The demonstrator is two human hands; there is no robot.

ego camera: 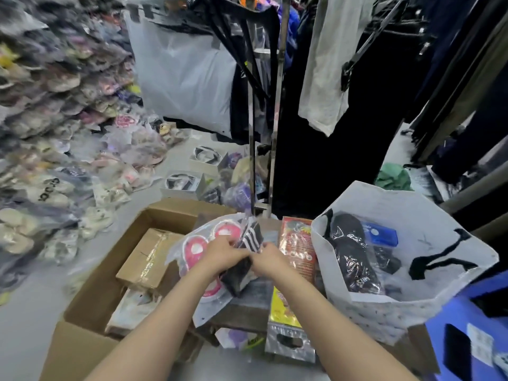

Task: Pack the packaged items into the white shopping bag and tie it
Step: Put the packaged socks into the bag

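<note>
Both bare forearms reach forward from the bottom edge and converge near the middle. The left hand (pixel 224 254) and right hand (pixel 268 258) sit side by side, almost touching, backs up, fingers curled down and closed in a grip, with the fingertips mostly hidden.

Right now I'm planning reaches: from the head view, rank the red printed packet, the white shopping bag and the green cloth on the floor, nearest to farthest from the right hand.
1. Red printed packet, just right of the right hand.
2. White shopping bag, farther right.
3. Green cloth, behind the bag on the floor.
</note>
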